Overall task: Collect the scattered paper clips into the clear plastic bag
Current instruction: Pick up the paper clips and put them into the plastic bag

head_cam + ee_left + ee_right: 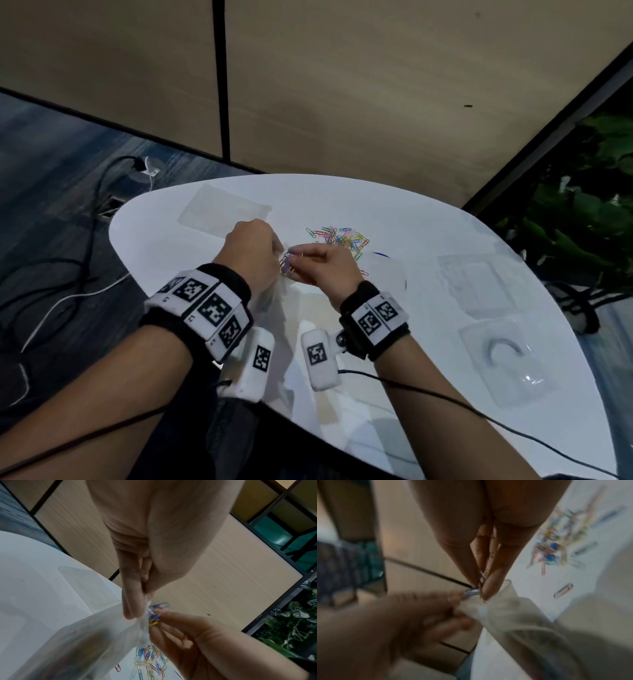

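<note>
The job reads as underway but far from finished. Working from the left: a flat, empty clear sleeve point(224, 214) lies on the white table point(428, 240) at about ten o'clock from the hands. The left hand point(251, 255) is lifted off the surface, its fingers point(133, 599) pinching the mouth of the clear plastic bag point(82, 639), a thin, crinkly, milky film that sags downward from that grip; faint colour near its rim suggests a few clips already inside, though the film is too cloudy to be sure. Touching the bag's opening at three o'clock, the right hand point(327, 270) pinches a small bunch of clips point(155, 613) between thumb and fingertips point(489, 588), a blue wire loop sticking out, so these look about to be fed in. Beyond, at one o'clock from the hands, the main heap of paper clips point(342, 238) still sits on the table: thin bent wire coated in pink, yellow, green and blue, tangled loosely, with a few strays toward the hands. Farther right lie more clear plastic pieces, among them a moulded blister tray point(507, 359), rigid and glossy.
</note>
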`<move>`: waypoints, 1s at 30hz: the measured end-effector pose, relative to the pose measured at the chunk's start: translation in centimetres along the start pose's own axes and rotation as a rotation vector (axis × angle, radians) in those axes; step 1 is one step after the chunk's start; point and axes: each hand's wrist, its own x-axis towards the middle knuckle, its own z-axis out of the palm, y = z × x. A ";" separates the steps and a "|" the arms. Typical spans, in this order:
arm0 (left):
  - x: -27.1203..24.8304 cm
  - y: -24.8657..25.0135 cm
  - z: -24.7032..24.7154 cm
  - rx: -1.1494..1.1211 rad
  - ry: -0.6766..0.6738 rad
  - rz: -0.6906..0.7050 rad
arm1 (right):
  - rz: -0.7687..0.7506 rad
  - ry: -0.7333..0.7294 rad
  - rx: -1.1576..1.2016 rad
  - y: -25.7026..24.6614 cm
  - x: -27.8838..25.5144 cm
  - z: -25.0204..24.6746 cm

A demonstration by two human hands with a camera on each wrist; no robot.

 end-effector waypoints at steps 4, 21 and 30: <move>0.2 -0.1 0.3 -0.068 -0.010 0.017 | -0.189 0.047 -0.459 0.1 0.4 0.5; 0.9 -2.7 -0.7 -0.152 0.030 -0.014 | 0.184 0.466 -0.649 2.1 10.9 -13.2; 1.2 -2.4 -0.7 -0.118 0.021 -0.010 | -0.147 0.094 -1.528 3.4 13.6 -8.5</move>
